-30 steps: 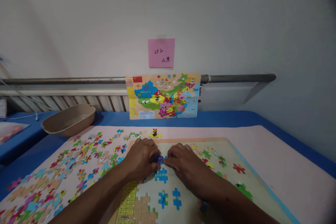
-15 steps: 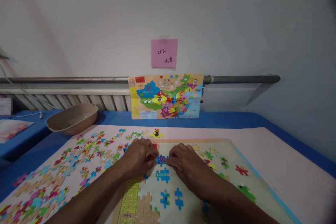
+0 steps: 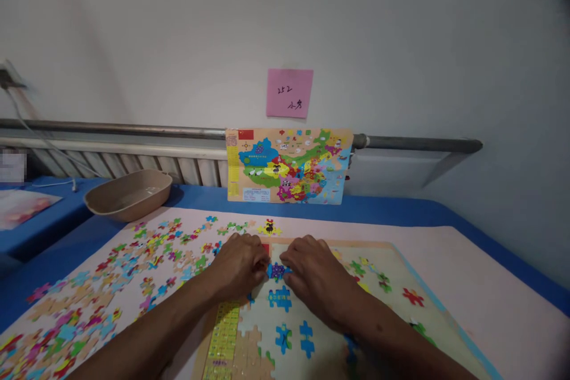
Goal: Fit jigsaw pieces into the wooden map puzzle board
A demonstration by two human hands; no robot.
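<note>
head view: two bare hands meet over one flat puzzle board with a pale inner field and orange rim (image 3: 392, 247), which lies on a pink mat (image 3: 467, 273) over a blue table (image 3: 490, 222). the left hand (image 3: 238, 266) and the right hand (image 3: 314, 276) are both curled, fingers bent down and nearly closed, and their fingertips pinch from either side one small blue-and-purple puzzle piece (image 3: 276, 271), which sits on the board near its upper left part, just between the two hands. at 6 o'clock from that piece lie three loose blue pieces on the board: one just below it (image 3: 280, 297) and two lower down, side by side (image 3: 284, 338) (image 3: 305, 338). a patch of joined tan pieces (image 3: 247, 356) fills the board's lower left corner beside a yellow printed strip (image 3: 221, 338). at 9 o'clock of the hands a spread of many coloured loose pieces (image 3: 116, 276) covers the mat (too many to count). one red piece (image 3: 412, 296) lies at 3 o'clock. at 12 o'clock one finished colourful map picture (image 3: 288, 165) leans against the wall, with one pink sticky note (image 3: 289, 93) above it. one beige oval tray (image 3: 129, 194) stands at 10 o'clock.
</note>
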